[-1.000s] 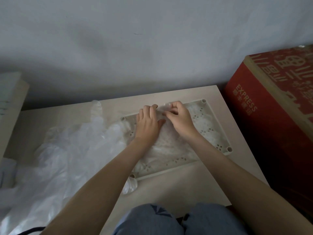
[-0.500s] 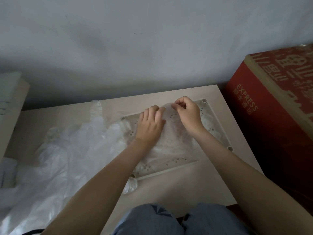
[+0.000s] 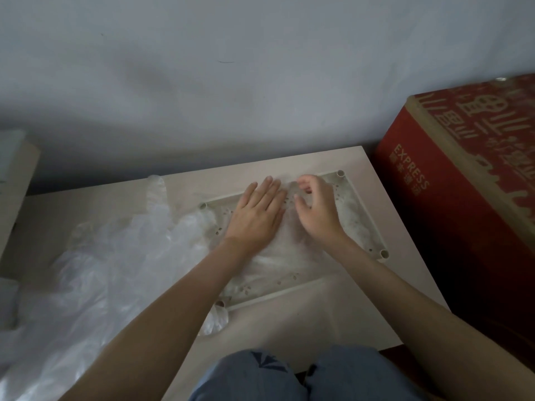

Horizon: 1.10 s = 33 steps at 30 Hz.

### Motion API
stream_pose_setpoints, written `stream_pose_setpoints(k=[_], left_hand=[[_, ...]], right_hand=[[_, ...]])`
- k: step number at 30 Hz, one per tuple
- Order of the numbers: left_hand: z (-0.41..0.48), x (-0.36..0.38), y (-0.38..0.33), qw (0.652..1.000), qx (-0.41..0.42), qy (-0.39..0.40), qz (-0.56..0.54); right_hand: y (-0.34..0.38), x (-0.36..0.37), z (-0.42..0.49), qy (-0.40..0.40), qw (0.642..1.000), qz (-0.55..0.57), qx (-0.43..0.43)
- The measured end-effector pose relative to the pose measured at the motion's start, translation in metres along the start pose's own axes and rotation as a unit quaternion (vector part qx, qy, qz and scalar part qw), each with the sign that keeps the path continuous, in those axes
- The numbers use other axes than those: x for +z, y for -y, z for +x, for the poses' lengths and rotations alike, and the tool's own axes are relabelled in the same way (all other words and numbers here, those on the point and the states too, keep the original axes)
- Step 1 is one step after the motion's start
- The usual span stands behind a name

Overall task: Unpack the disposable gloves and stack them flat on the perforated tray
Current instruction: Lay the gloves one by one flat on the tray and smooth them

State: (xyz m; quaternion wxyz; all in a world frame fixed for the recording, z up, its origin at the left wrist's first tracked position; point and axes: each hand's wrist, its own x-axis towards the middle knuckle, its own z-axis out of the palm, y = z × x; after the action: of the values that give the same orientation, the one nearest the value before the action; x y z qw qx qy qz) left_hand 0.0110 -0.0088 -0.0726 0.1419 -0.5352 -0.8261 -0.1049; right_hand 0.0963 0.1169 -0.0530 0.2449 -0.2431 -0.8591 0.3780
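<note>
A cream perforated tray point(image 3: 375, 230) lies on the table at the right. A translucent disposable glove point(image 3: 289, 257) is spread on it, on top of other thin gloves. My left hand point(image 3: 257, 217) lies flat on the glove with straight fingers, pressing its far left part down. My right hand point(image 3: 317, 211) sits just to the right of it, fingers curled, pinching the glove's thin film near the tray's far edge. A big heap of loose clear gloves point(image 3: 98, 273) covers the table's left half.
The light table point(image 3: 289, 328) stands against a grey wall. A red cardboard box point(image 3: 463, 204) stands close by the table's right edge. A pale board point(image 3: 14, 180) is at the far left. One crumpled glove point(image 3: 215, 318) hangs by the tray's near left corner. My knees are at the bottom.
My left hand has flattened out and slid toward the tray's far edge. My right hand has shifted slightly right along the glove, still curled on the film.
</note>
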Motion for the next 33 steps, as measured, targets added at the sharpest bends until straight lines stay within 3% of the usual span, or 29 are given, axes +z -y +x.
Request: stream_pose_setpoints(k=[3,7,13,19,23,26,30,33], left_hand=[[-0.001,-0.004,-0.003,1.0,0.005,0.009,-0.003],[-0.001,-0.009,-0.007,0.999,0.017,0.045,-0.011],[-0.011,-0.015,-0.01,0.983,0.004,0.131,-0.125],[-0.027,-0.003,-0.001,0.979,0.037,0.19,-0.056],[-0.027,-0.003,0.001,0.975,0.03,0.217,-0.045],[-0.027,0.0,0.0,0.974,0.013,0.218,-0.05],[-0.026,-0.002,-0.002,0.973,-0.005,0.221,-0.062],[-0.025,-0.005,-0.005,0.972,-0.01,0.229,-0.061]], right_hand=[[0.004,-0.009,-0.011,0.099,0.986,-0.115,-0.073],[0.017,-0.023,-0.017,0.229,0.946,-0.22,-0.059],[0.003,-0.035,-0.031,0.391,0.867,-0.305,-0.042],[-0.011,-0.037,-0.036,0.384,0.862,-0.325,-0.056],[-0.03,-0.055,-0.029,0.36,0.864,-0.351,-0.002],[-0.033,-0.072,-0.023,0.309,0.905,-0.292,0.024],[-0.021,-0.09,-0.019,0.202,0.964,-0.173,-0.014],[-0.016,-0.1,-0.018,0.175,0.978,-0.109,0.024]])
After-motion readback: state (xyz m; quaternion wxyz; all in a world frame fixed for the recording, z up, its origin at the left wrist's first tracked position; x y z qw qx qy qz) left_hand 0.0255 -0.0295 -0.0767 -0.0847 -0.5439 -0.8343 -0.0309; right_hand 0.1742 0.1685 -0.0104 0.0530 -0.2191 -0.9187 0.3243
